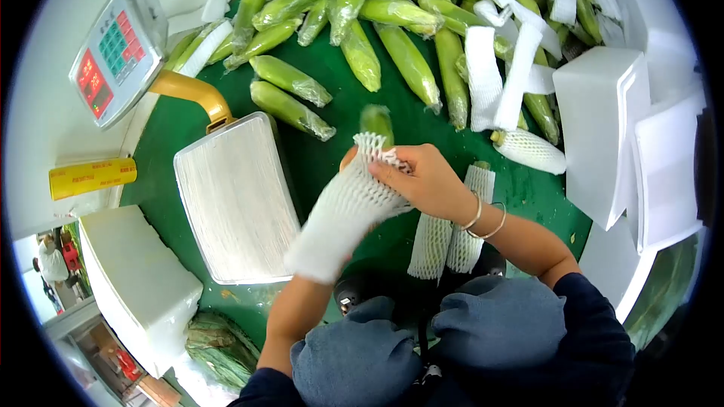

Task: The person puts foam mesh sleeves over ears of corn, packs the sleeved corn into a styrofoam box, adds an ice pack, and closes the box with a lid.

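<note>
In front of me, an ear of corn (376, 122) in green husk pokes out of the top of a white foam net sleeve (332, 218). My right hand (426, 179) pinches the stretched upper edge of the sleeve between thumb and fingers. Most of my left hand (348, 157) is hidden by the sleeve; a bit shows beside the corn, which it appears to grip. Just right of the sleeve, two netted ears of corn (430, 247) lie side by side at the table's near edge. Another netted ear (530, 151) rests farther right.
Film-wrapped corn (411, 68) is heaped at the back, with loose foam sleeves (483, 75) at right. A scale (237, 200) with a display (117, 56) stands left, near a yellow roll (92, 178). White foam boxes (596, 136) flank the right; another (136, 279) sits lower left.
</note>
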`<state>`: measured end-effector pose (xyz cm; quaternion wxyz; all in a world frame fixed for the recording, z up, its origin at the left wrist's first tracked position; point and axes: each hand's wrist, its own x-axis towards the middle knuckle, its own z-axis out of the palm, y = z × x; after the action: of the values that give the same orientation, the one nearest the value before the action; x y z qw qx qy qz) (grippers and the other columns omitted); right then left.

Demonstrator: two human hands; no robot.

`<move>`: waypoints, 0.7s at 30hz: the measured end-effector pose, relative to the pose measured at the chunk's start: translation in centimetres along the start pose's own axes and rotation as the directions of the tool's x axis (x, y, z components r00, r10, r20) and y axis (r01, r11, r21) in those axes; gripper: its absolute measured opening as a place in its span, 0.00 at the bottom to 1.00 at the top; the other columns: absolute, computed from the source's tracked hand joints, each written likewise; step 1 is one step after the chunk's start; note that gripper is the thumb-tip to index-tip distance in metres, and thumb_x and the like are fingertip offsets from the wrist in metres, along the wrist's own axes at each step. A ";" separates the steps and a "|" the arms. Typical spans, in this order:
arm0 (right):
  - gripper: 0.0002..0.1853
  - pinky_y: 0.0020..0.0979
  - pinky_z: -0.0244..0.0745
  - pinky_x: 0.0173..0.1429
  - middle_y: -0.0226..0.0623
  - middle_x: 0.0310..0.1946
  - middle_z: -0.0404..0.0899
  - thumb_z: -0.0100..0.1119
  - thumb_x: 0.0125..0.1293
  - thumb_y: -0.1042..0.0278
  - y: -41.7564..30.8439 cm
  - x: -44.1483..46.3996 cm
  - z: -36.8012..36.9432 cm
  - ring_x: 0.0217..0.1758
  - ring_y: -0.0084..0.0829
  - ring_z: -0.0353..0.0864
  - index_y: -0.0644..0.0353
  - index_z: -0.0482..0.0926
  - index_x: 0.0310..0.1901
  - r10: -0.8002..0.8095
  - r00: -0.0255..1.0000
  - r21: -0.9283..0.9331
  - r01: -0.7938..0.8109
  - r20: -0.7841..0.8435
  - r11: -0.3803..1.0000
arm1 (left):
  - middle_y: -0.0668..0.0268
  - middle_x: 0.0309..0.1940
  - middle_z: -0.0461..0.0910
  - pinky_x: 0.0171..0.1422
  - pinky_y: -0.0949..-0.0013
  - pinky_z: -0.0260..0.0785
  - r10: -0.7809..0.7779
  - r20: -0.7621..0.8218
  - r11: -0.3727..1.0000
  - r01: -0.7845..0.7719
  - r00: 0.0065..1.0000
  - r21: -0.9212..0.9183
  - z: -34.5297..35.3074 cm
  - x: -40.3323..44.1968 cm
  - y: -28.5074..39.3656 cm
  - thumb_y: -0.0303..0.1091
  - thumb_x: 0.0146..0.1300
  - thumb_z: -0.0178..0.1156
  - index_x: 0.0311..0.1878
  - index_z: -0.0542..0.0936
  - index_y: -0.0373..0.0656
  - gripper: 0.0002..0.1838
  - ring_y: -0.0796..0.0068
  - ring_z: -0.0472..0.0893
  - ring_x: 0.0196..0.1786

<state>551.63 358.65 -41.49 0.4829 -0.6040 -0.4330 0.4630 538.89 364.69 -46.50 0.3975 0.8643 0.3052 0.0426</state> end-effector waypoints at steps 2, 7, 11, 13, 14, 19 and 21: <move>0.15 0.28 0.62 0.24 0.35 0.15 0.71 0.59 0.59 0.60 0.3 0.8 -0.7 0.18 0.20 0.63 0.67 0.79 0.30 0.037 0.995 -0.010 -0.038 -0.094 0.999 | 0.61 0.51 0.74 0.60 0.57 0.64 0.051 0.051 0.984 -0.059 0.997 0.166 -3.8 -0.7 4.5 0.45 0.60 0.49 0.55 0.70 0.49 0.21 0.64 0.74 0.53; 0.14 0.22 0.64 0.25 0.28 0.22 0.76 0.58 0.55 0.64 2.9 4.7 -1.0 0.20 0.19 0.69 0.70 0.80 0.28 0.422 0.899 0.549 -0.293 -0.121 0.783 | 0.61 0.66 0.60 0.72 0.64 0.48 0.098 -0.194 0.961 -0.144 0.976 -0.237 1.6 -0.7 -3.9 0.43 0.69 0.38 0.67 0.58 0.42 0.26 0.65 0.60 0.67; 0.12 0.20 0.68 0.32 0.29 0.27 0.79 0.57 0.59 0.65 1.9 1.0 -3.4 0.27 0.18 0.75 0.68 0.80 0.34 0.448 0.877 0.341 -0.373 -0.175 0.863 | 0.63 0.42 0.77 0.49 0.70 0.70 -0.319 -0.125 0.386 0.008 0.940 -0.923 2.5 0.4 1.6 0.39 0.64 0.50 0.47 0.74 0.37 0.16 0.74 0.77 0.43; 0.09 0.19 0.65 0.28 0.28 0.23 0.78 0.59 0.58 0.67 1.2 -1.2 -4.0 0.24 0.15 0.73 0.67 0.80 0.31 0.361 0.895 0.312 -0.275 -0.263 0.909 | 0.69 0.32 0.78 0.38 0.76 0.69 -0.485 0.068 -0.038 0.057 0.872 -0.998 2.2 1.2 4.3 0.33 0.61 0.56 0.36 0.77 0.38 0.08 0.80 0.75 0.32; 0.09 0.18 0.63 0.25 0.27 0.21 0.77 0.61 0.57 0.67 1.2 -1.9 -4.3 0.22 0.14 0.70 0.67 0.80 0.29 0.357 0.884 0.353 -0.244 -0.302 0.903 | 0.72 0.28 0.76 0.33 0.78 0.67 -0.517 0.069 -0.094 0.023 0.853 -0.995 2.8 1.7 4.9 0.28 0.59 0.59 0.31 0.77 0.38 0.04 0.83 0.73 0.28; 0.12 0.27 0.62 0.23 0.36 0.16 0.74 0.58 0.55 0.67 13.7 -1.8 -7.3 0.19 0.21 0.68 0.69 0.73 0.22 0.341 0.770 0.160 -0.304 -0.539 0.939 | 0.69 0.20 0.71 0.32 0.74 0.64 -0.565 0.002 0.252 0.175 0.825 -0.952 12.0 6.8 -0.2 0.33 0.59 0.57 0.25 0.74 0.39 0.10 0.80 0.67 0.25; 0.18 0.37 0.64 0.25 0.48 0.16 0.72 0.60 0.51 0.61 17.5 -0.9 -7.4 0.18 0.29 0.70 0.72 0.71 0.22 0.166 0.708 -0.117 -0.334 -0.686 0.935 | 0.63 0.27 0.74 0.39 0.70 0.65 -0.570 -0.226 0.553 0.165 0.790 -0.817 13.5 7.7 -1.5 0.36 0.61 0.55 0.31 0.73 0.38 0.10 0.72 0.70 0.31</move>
<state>560.00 353.66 -57.82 0.4634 -0.8346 -0.1964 0.2240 548.66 360.90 -58.08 0.6361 0.4891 0.5237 0.2862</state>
